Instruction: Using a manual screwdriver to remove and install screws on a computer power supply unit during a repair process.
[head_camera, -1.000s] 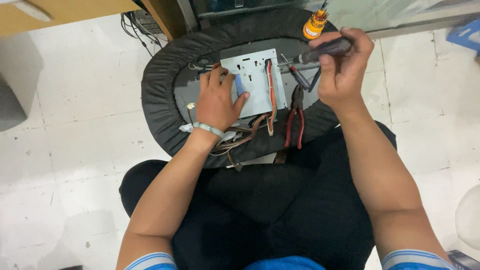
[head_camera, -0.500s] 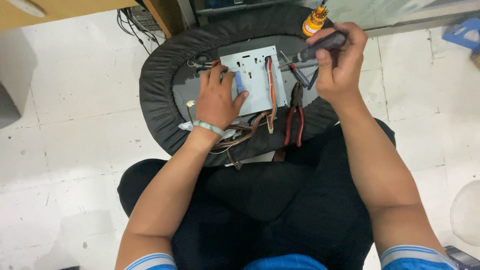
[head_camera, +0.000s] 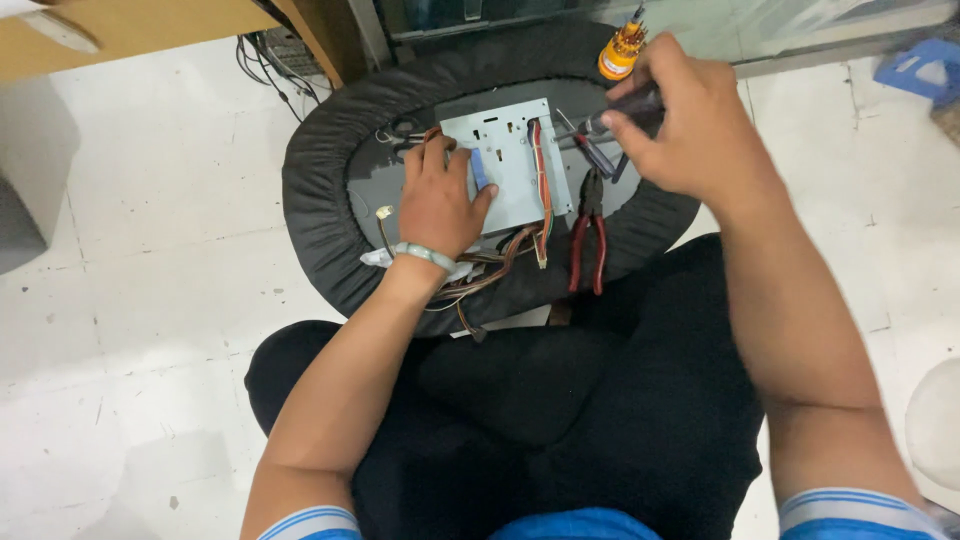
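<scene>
A grey metal electronics box (head_camera: 510, 160) with coloured wires lies on a round black padded stool (head_camera: 330, 190) in front of my knees. My left hand (head_camera: 435, 200) presses flat on the box's left part, a pale band on its wrist. My right hand (head_camera: 690, 125) is closed around a dark-handled screwdriver (head_camera: 625, 105), held above the box's right edge. Red-handled pliers (head_camera: 588, 235) lie on the stool just right of the box.
An orange holder of screwdriver bits (head_camera: 620, 52) stands at the stool's far rim. A wooden cabinet (head_camera: 140, 25) and loose cables (head_camera: 265, 55) are at the back left. A blue object (head_camera: 920, 65) lies far right. White tiled floor (head_camera: 150, 300) surrounds the stool.
My right hand with the screwdriver has shifted slightly lower and to the left, closer to the box. My left hand stays pressed on the box.
</scene>
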